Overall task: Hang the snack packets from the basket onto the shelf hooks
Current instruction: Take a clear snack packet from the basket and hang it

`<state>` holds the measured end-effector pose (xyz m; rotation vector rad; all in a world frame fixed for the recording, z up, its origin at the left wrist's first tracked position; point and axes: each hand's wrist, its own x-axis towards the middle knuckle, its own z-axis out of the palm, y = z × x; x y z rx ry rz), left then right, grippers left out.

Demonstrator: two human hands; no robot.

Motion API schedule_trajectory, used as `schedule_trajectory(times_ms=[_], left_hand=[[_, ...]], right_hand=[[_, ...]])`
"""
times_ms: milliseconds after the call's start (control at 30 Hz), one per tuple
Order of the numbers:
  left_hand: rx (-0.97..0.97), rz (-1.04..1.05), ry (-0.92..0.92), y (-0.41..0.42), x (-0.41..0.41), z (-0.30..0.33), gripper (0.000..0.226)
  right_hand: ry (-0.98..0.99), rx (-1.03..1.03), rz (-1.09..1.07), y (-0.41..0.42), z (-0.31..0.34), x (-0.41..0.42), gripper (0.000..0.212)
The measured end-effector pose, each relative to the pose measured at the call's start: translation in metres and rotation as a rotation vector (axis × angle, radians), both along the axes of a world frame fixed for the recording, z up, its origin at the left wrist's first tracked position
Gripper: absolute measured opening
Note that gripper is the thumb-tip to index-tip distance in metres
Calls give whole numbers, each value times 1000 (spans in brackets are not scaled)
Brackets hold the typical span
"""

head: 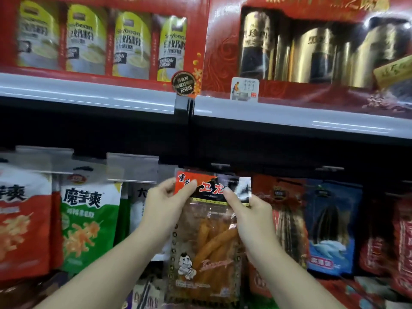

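Shop shelf (pixel 289 114); both hands' fingers pinch snack packet (pixel 207 241) top corners.

The held packet (pixel 207 221) reads "卫龙" in red on its header, with "重" on the red corner. Left of it, a green bag (pixel 89 221) says "魔芋爽". Above the packet, on the upper shelf, the yellow-topped cans (pixel 131 45) read "Soybean" and "SOYBEAN POWDER"; other print is too blurred.
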<state>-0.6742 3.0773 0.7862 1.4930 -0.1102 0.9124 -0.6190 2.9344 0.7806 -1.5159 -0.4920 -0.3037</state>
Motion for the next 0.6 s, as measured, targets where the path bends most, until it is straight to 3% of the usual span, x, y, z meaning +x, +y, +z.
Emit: schedule_trajectory(times_ms=[333, 467, 567, 600], left_hand=[[21, 116, -9, -5, 5, -9, 20], [-5, 143, 46, 1, 15, -15, 20], [-53, 165, 98, 7, 29, -21, 46], [-58, 167, 101, 9, 33, -21, 46]], right_hand=[[3, 28, 106, -9, -10, 11, 46], [43, 31, 106, -4, -7, 16, 55], [43, -20, 84, 1, -10, 28, 50], [35, -38, 84, 4, -10, 31, 50]])
